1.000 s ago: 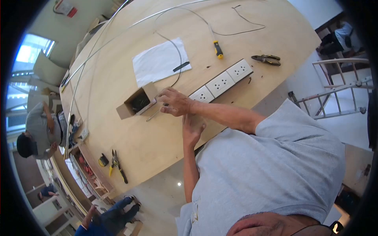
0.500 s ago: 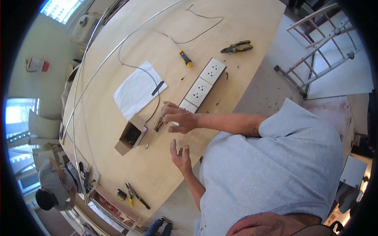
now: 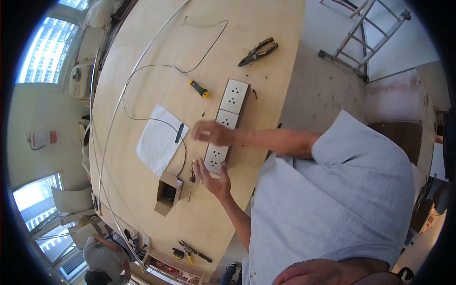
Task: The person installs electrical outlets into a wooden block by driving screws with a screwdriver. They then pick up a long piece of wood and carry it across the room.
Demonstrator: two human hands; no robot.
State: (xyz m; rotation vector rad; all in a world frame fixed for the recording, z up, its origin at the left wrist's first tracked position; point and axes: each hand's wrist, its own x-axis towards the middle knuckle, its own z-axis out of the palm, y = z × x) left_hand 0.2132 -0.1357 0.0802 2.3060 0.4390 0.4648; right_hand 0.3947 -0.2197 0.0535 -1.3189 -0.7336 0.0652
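Observation:
A long strip of white sockets (image 3: 230,97) in a dark frame lies on the wooden table. My right hand (image 3: 213,133) is over its middle, fingers bent and smeared by motion; whether it holds anything is unclear. At the strip's lower end, my left hand (image 3: 216,183) has its fingers and thumb spread around the end, the thumb by the edge. A thin screwdriver (image 3: 191,179) lies beside those fingers. Close by are an open cardboard box (image 3: 167,194) with dark contents and a white sheet (image 3: 159,137) bearing a black strip (image 3: 179,133).
Pliers (image 3: 258,52) and a yellow-black screwdriver (image 3: 199,89) lie farther up the table (image 3: 266,19). A cable curves across it. Long thin rods run along the left. Another pair of pliers (image 3: 195,251) lies near the bottom edge. A person (image 3: 102,259) is at lower left; a ladder (image 3: 363,42) stands upper right.
The view has shifted and turned. My left hand has come up to the lower end of the socket strip. My right hand has moved up along the strip, above its middle.

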